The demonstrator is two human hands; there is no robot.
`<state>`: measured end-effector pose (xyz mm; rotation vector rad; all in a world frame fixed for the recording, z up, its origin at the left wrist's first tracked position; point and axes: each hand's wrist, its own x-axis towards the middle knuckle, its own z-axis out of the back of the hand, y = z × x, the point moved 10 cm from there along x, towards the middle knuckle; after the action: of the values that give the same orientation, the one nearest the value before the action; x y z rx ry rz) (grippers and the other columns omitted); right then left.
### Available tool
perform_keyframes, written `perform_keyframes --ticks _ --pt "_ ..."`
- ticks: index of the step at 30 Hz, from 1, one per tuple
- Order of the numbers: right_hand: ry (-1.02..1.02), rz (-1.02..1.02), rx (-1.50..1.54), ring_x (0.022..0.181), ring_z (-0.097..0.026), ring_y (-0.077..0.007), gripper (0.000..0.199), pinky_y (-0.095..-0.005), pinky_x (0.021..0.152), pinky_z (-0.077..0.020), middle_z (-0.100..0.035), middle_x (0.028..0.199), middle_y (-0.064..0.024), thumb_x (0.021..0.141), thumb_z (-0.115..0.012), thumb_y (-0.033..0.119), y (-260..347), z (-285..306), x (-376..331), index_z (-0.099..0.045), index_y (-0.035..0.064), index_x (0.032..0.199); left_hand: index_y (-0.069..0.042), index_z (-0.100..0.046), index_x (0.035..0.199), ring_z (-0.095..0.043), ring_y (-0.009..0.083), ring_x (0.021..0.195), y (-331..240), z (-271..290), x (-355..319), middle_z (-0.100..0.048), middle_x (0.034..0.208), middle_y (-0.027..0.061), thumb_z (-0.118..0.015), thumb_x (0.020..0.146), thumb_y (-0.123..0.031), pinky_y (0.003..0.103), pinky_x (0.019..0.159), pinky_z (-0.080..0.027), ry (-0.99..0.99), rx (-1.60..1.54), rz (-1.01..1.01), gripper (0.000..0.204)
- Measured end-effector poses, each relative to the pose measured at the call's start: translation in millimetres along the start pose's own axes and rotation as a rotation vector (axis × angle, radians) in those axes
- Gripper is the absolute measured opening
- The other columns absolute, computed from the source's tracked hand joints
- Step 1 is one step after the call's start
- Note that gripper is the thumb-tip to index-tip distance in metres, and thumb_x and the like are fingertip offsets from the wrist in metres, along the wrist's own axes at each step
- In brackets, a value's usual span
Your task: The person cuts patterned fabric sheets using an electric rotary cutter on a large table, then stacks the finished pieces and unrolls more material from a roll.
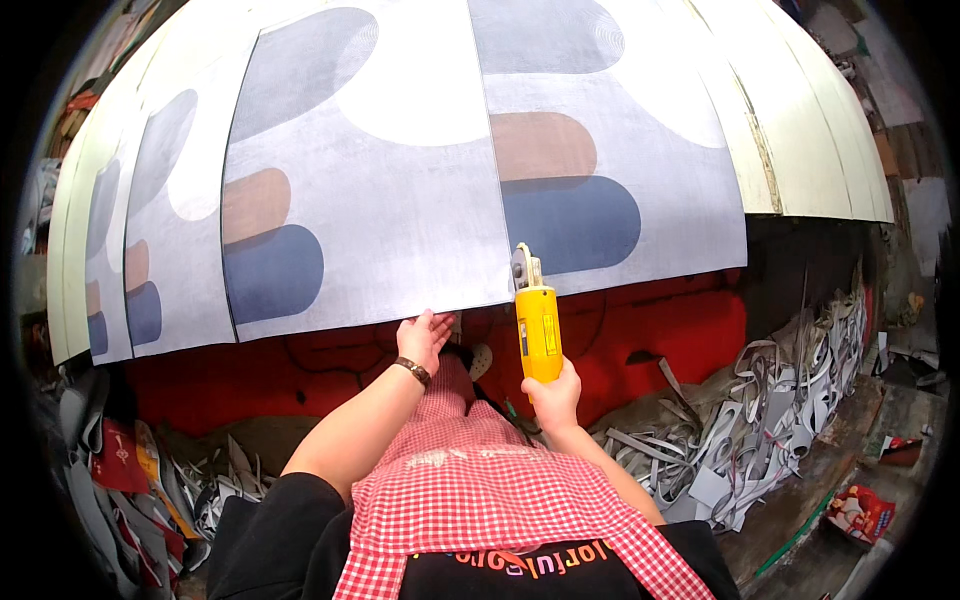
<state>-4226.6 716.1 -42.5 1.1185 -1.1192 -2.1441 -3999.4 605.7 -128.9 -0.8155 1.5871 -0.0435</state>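
Observation:
My right hand (556, 392) is wrapped round the yellow body of an electric rotary cutter (540, 335). The cutter's round blade head meets the front edge of a patterned sheet (410, 240), at the seam between two printed panels. Grey-lilac, with blue, brown and white rounded shapes, the sheet lies over a wide table. To the left of the cutter, my left hand (425, 338) rests at the sheet's front edge with its fingers stretched out, holding nothing. A dark bracelet (412, 371) is on that wrist.
Pale bare table surface (815, 150) shows right of the sheet. Beneath the front edge is a red panel (660, 320). Piles of cut grey and white strips (740, 430) lie on the floor at the right, with more scraps (225, 490) at the left. A green cord (795, 537) runs low right.

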Motion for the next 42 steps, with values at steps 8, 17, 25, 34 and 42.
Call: perform_keyframes --ticks 8,17,25,34,42 --pt "-0.019 0.039 -0.008 0.078 -0.06 -0.0177 0.042 -0.029 0.072 -0.0473 -0.063 0.085 -0.0091 0.059 -0.065 0.006 36.6 -23.2 51.2 -0.054 -0.0018 0.099 -0.003 -0.042 0.098 -0.058 0.0261 0.091 2.6 3.3 -0.2 -0.056 0.094 0.0123 -0.044 0.091 -0.016 0.042 0.083 -0.044 -0.027 -0.029 0.047 0.015" --pt "-0.034 0.094 0.009 0.075 -0.061 -0.0184 0.038 -0.0292 0.069 -0.0474 -0.063 0.081 -0.0096 0.06 -0.064 0.005 76.9 -59.9 125.2 -0.055 -0.0019 0.095 -0.004 -0.041 0.107 -0.057 0.0226 0.088 6.5 -32.2 -28.1 -0.06 0.101 0.0147 -0.04 0.092 -0.024 0.036 0.078 -0.046 0.235 0.385 0.492 0.025" --pt "-0.037 0.092 0.013 0.076 -0.061 -0.0196 0.038 -0.0305 0.071 -0.0474 -0.063 0.082 -0.0097 0.059 -0.065 0.009 118.0 -90.1 197.5 -0.056 -0.0008 0.094 0.0 -0.05 0.101 -0.051 0.0307 0.096 -244.6 -145.4 84.9 -0.055 0.1 0.0177 -0.052 0.084 -0.022 0.04 0.084 -0.039 0.038 0.989 -1.044 0.027" --pt "-0.062 0.084 0.024 0.078 -0.061 -0.0195 0.044 -0.0301 0.072 -0.0473 -0.063 0.084 -0.0107 0.059 -0.065 0.009 162.6 -124.2 272.1 -0.053 -0.0029 0.099 -0.012 -0.028 0.137 -0.012 0.0361 0.133 -363.4 -193.5 190.1 -0.017 0.144 0.0166 -0.041 0.087 -0.043 0.053 0.105 -0.009 -0.626 1.548 -0.901 0.06" --pt "-0.046 0.152 0.032 0.076 -0.061 -0.0208 0.04 -0.031 0.07 -0.0479 -0.063 0.083 -0.012 0.059 -0.064 0.007 213.3 -161.6 346.1 -0.054 -0.0037 0.095 -0.014 -0.025 0.138 -0.01 0.036 0.134 -359.0 -198.3 194.9 -0.016 0.145 0.0151 -0.04 0.086 -0.045 0.056 0.104 -0.005 -0.774 1.642 -0.922 0.063"
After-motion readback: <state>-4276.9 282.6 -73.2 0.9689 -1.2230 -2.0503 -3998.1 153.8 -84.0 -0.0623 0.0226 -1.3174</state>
